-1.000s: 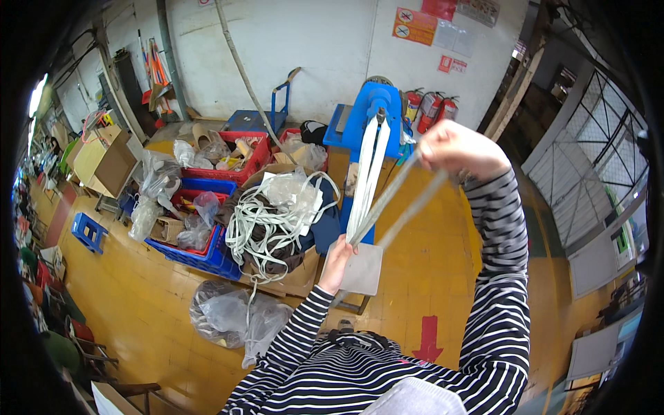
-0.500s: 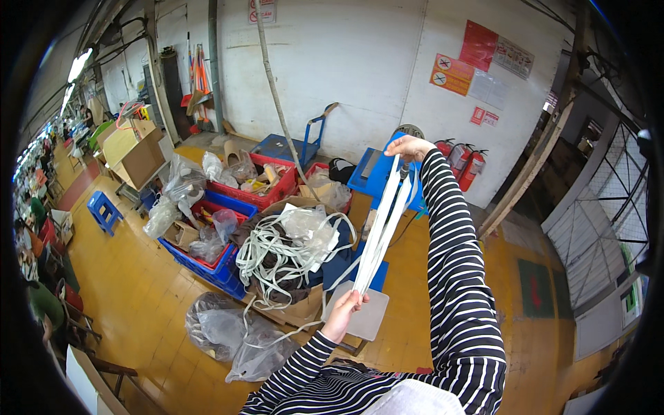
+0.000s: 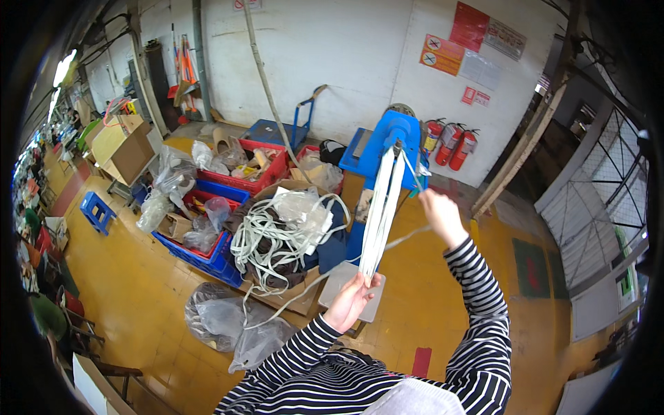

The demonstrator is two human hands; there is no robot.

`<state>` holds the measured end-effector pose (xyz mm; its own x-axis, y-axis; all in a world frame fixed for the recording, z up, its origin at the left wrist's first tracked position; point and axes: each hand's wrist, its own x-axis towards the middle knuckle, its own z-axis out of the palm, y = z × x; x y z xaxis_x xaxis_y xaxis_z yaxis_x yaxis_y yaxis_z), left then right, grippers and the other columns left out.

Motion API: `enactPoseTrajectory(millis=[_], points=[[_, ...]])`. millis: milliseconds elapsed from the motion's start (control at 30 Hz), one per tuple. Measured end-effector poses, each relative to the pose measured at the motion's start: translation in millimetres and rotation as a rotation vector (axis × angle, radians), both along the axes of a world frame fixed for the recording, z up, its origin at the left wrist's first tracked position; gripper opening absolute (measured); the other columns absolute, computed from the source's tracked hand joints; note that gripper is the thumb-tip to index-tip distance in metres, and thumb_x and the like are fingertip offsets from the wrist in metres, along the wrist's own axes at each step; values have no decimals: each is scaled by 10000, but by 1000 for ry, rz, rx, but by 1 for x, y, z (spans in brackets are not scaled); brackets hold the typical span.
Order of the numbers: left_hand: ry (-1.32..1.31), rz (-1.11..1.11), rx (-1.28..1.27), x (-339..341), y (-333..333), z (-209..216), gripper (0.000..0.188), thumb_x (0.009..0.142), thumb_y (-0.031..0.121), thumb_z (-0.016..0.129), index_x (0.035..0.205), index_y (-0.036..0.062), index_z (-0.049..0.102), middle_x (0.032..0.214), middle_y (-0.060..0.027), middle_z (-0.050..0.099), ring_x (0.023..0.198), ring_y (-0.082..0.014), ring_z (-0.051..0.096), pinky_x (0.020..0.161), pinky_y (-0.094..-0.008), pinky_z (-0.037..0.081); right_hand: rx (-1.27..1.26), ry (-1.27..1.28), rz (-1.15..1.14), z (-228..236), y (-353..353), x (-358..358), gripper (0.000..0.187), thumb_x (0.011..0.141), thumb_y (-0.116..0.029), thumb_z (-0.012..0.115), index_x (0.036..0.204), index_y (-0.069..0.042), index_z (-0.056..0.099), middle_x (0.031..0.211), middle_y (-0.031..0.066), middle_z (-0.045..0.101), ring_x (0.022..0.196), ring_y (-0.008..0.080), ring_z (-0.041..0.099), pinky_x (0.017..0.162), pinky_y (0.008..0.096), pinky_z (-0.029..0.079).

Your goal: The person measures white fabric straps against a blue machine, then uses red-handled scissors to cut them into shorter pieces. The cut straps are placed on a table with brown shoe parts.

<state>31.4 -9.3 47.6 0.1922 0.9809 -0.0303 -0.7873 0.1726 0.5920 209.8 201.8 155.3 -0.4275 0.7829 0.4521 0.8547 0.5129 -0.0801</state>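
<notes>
1. The left hand [image 3: 349,304] is closed around the lower end of a bundle of white flat-tape loops [image 3: 382,214], its fingers gathered at the bottom of the bends.
2. The right hand [image 3: 444,218], slightly blurred, is raised to the right of the bundle with its fingers drawn together on a loose length of tape [image 3: 412,169] that slants down from the top of the loops.
3. The loops stretch from the left hand up to a dark post [image 3: 398,144] on the front of a blue machine [image 3: 398,126], several strands lying side by side.
4. Under the left hand is a pale square seat [image 3: 335,280]; a tape strand crosses over it toward the left.
5. Left of the machine, a tangled heap of pale tape [image 3: 256,242] lies with clear plastic on top of an open cardboard box [image 3: 294,301].
6. Clear plastic bags [image 3: 214,325] rest on the yellow floor in front of that box.
7. Beyond it stand a blue crate [image 3: 214,268] and a red crate [image 3: 265,183], both filled with mixed items.
8. Red fire extinguishers [image 3: 462,151] line the white wall, right of the machine.
</notes>
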Motion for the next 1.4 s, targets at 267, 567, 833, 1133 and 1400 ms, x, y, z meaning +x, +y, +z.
enactPoseTrajectory(millis=[267, 567, 833, 1133, 1400], points=[[94, 40, 3, 24, -2, 1, 250, 973, 372, 435, 975, 161, 568, 1069, 45, 494, 1042, -72, 410, 883, -263, 283, -154, -289, 302, -27, -184, -3, 74, 821, -100, 514, 845, -44, 473, 507, 74, 555, 439, 227, 590, 404, 331, 461], [941, 383, 387, -4, 6, -9, 394, 959, 398, 427, 915, 69, 639, 1289, -148, 378, 1205, -305, 328, 1038, -429, 213, -522, -434, 620, 41, -198, -41, 355, 899, -346, 531, 732, -39, 588, 520, 120, 565, 462, 304, 594, 463, 394, 504], [1007, 452, 337, -23, 13, -25, 428, 971, 404, 404, 794, 47, 560, 1123, -104, 433, 1088, -244, 400, 984, -347, 273, -850, -48, 325, 150, 41, -70, 323, 857, -371, 618, 936, -73, 715, 627, -45, 511, 577, 61, 427, 501, 240, 362], [604, 336, 111, -10, 9, -24, 350, 995, 374, 376, 820, 91, 487, 851, 19, 435, 840, -96, 401, 830, -236, 303, -1197, 271, 228, 96, 212, -122, 348, 833, -381, 655, 606, -157, 516, 478, -51, 452, 404, 53, 311, 393, 231, 230], [554, 310, 91, -11, 6, -17, 340, 1006, 350, 346, 807, 100, 464, 869, 12, 465, 778, -100, 348, 817, -236, 307, -846, 460, 180, 56, 197, -83, 297, 870, -311, 599, 673, -94, 546, 539, -20, 442, 439, 67, 338, 412, 244, 247]])
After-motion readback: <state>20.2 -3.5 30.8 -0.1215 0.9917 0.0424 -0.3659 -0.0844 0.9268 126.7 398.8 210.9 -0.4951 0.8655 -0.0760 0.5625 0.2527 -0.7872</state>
